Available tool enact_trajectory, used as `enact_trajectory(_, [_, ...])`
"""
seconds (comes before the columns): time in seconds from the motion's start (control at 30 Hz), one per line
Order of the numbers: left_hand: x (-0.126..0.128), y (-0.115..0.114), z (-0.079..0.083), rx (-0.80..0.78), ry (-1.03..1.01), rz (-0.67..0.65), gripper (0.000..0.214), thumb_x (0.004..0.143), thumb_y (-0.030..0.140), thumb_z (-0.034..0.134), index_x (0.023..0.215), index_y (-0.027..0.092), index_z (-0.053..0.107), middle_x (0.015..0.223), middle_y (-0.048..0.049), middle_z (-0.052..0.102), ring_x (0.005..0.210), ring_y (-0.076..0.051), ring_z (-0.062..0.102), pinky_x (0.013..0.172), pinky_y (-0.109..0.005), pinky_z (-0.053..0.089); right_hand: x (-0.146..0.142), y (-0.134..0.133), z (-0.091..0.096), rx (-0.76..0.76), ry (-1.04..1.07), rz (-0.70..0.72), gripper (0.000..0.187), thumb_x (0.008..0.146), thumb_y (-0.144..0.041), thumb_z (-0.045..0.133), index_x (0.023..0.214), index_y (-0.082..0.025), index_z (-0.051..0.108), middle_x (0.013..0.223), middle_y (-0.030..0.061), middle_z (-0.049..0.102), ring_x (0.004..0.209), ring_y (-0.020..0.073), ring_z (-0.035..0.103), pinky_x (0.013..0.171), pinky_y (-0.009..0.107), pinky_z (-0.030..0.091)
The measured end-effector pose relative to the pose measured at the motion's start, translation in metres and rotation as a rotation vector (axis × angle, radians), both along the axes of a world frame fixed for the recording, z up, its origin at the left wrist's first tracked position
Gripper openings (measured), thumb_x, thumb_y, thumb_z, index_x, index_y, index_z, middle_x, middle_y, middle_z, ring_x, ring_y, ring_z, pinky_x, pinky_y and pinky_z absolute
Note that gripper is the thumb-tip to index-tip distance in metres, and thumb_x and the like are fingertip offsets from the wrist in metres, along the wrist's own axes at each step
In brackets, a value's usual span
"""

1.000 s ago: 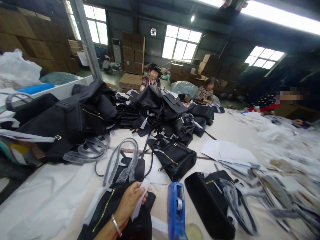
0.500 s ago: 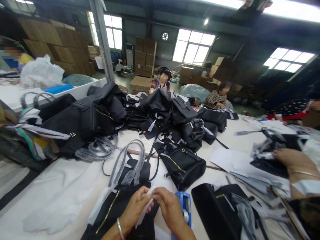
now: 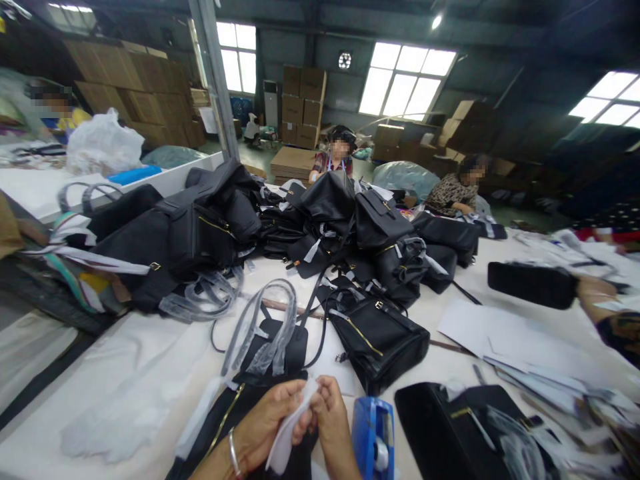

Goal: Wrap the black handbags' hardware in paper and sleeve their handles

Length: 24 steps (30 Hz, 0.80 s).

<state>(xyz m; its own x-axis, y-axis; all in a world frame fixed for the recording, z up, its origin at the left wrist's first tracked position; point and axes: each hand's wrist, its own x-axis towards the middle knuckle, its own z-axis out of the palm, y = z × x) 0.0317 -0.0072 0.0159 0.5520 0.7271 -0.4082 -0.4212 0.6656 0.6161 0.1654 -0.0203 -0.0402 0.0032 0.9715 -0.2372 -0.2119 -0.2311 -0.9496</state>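
Between my two hands is a thin strip of white wrapping paper (image 3: 287, 437), pinched near its upper end. My left hand (image 3: 273, 413) wears a metal bangle and grips the strip from the left, fingers closed. From the right, my right hand (image 3: 327, 407) pinches the same strip's top. Both hands are above a black bag (image 3: 223, 427) with a gold zipper, lying on the table. The bag's handles (image 3: 263, 327) are wrapped in clear plastic and stand up beyond my hands. A blue tape dispenser (image 3: 373, 437) stands just right of my right hand.
Black bags (image 3: 330, 207) are piled across the table's far side. Another black bag (image 3: 450, 427) lies at right, near white sheets (image 3: 495, 333). A co-worker's hand (image 3: 595, 290) at the right edge holds a black piece (image 3: 533, 283). Other people sit beyond the pile.
My hands still pinch the paper strip, which now shows wider and hangs lower. The co-worker's hand at right now holds up a flat black piece. The view has shifted slightly to the right.
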Motion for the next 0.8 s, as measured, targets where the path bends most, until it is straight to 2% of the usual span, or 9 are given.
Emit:
enact_trajectory(0.07, [0.0, 0.001, -0.001, 0.006, 0.011, 0.036, 0.033, 0.077, 0.041, 0.066, 0.095, 0.013, 0.064, 0.061, -0.0009, 0.055, 0.047, -0.006, 0.042, 0.047, -0.019, 0.031, 0.002, 0.001, -0.003, -0.001, -0.029, 0.015, 0.038, 0.079, -0.057, 0.053, 0.09, -0.022, 0.044, 0.056, -0.0078, 0.048, 0.039, 0.0079, 0.042, 0.038, 0.018, 0.031])
enact_trajectory(0.13, [0.0, 0.002, -0.004, 0.019, 0.042, 0.075, 0.041, 0.077, 0.043, 0.066, 0.105, 0.014, 0.062, 0.062, -0.0009, 0.055, 0.047, -0.006, 0.042, 0.047, -0.02, 0.032, 0.011, 0.001, 0.0, 0.007, -0.136, 0.004, 0.038, 0.079, -0.053, 0.057, 0.096, -0.021, 0.046, 0.057, -0.007, 0.049, 0.044, 0.0099, 0.046, 0.041, 0.019, 0.033])
enact_trajectory(0.27, [0.005, -0.001, -0.013, 0.126, 0.158, 0.09, 0.062, 0.08, 0.044, 0.062, 0.132, 0.016, 0.043, 0.067, -0.0019, 0.059, 0.051, -0.009, 0.047, 0.051, -0.022, 0.036, 0.028, -0.003, 0.019, 0.025, -0.243, -0.003, 0.043, 0.084, -0.046, 0.054, 0.117, -0.021, 0.044, 0.063, -0.0056, 0.051, 0.049, 0.0113, 0.049, 0.043, 0.02, 0.036])
enact_trajectory(0.37, [0.013, -0.005, -0.017, 0.259, 0.24, 0.076, 0.069, 0.081, 0.046, 0.059, 0.138, 0.016, 0.035, 0.07, -0.002, 0.06, 0.057, -0.012, 0.051, 0.054, -0.023, 0.039, 0.027, -0.003, 0.034, 0.057, -0.263, 0.084, 0.039, 0.087, -0.041, 0.049, 0.121, -0.022, 0.043, 0.069, -0.0038, 0.056, 0.052, 0.012, 0.054, 0.047, 0.022, 0.042])
enact_trajectory(0.47, [0.018, -0.008, -0.021, 0.312, 0.292, 0.075, 0.07, 0.082, 0.049, 0.057, 0.139, 0.016, 0.034, 0.073, -0.0021, 0.061, 0.061, -0.013, 0.053, 0.056, -0.025, 0.041, 0.022, 0.003, 0.038, 0.067, -0.279, 0.196, 0.032, 0.089, -0.038, 0.044, 0.117, -0.023, 0.046, 0.07, -0.0034, 0.058, 0.052, 0.0133, 0.058, 0.049, 0.023, 0.046])
enact_trajectory(0.57, [0.013, -0.012, -0.027, 0.25, 0.314, 0.054, 0.073, 0.079, 0.052, 0.059, 0.137, 0.015, 0.037, 0.075, -0.0034, 0.062, 0.06, -0.014, 0.055, 0.057, -0.026, 0.042, 0.02, 0.01, 0.034, 0.071, -0.31, 0.235, 0.028, 0.089, -0.036, 0.043, 0.113, -0.023, 0.048, 0.069, -0.0047, 0.056, 0.045, 0.0106, 0.054, 0.043, 0.021, 0.041])
enact_trajectory(0.7, [-0.003, -0.022, -0.033, 0.187, 0.309, -0.025, 0.054, 0.083, 0.052, 0.053, 0.12, 0.012, 0.053, 0.079, -0.0078, 0.066, 0.065, -0.016, 0.061, 0.06, -0.026, 0.043, 0.019, 0.016, 0.025, 0.133, -0.436, 0.09, 0.028, 0.085, -0.036, 0.051, 0.109, -0.02, 0.052, 0.064, -0.0061, 0.05, 0.052, 0.0106, 0.05, 0.049, 0.02, 0.039])
enact_trajectory(0.8, [-0.012, -0.029, -0.028, 0.141, 0.309, -0.002, 0.045, 0.085, 0.05, 0.052, 0.108, 0.012, 0.059, 0.078, -0.0076, 0.066, 0.066, -0.015, 0.061, 0.061, -0.025, 0.043, 0.011, 0.007, 0.016, 0.086, -0.367, 0.01, 0.038, 0.086, -0.041, 0.05, 0.117, -0.018, 0.047, 0.062, -0.0065, 0.049, 0.055, 0.0125, 0.051, 0.052, 0.022, 0.041])
